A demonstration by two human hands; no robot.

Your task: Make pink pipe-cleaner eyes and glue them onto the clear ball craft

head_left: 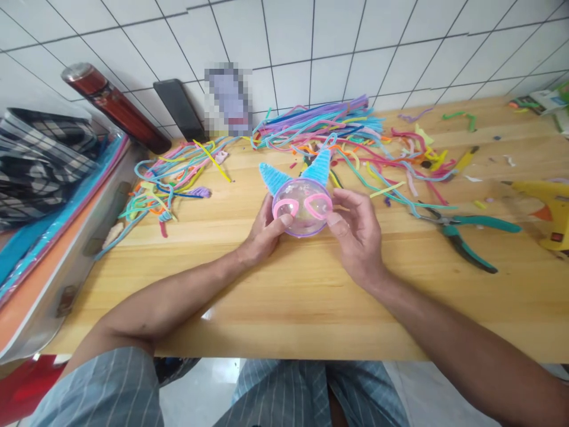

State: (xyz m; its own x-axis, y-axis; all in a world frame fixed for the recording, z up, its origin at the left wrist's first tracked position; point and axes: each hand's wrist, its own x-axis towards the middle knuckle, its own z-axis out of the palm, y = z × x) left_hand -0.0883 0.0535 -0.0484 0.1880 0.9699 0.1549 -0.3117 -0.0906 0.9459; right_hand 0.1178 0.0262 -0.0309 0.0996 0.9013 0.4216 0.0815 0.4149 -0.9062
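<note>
Between my hands is a clear round plastic ball [306,227] with a purple rim. Two blue pipe-cleaner ears [318,168] stand up from its top, and two pink pipe-cleaner eye loops [318,206] lie on its front. My left hand [265,230] grips the ball's left side, its thumb by the left pink loop. On the right side, my right hand [359,231] has its thumb and fingers closed at the edge by the other loop. The ball is held above the wooden table [284,308]; its back is hidden.
Behind the ball lies a heap of colored pipe cleaners [320,121], with another tangle [162,190] to the left. Teal-handled pliers [462,228] and a yellow glue gun [551,207] are at right. A red thermos [118,110] and a plastic box [66,284] stand left.
</note>
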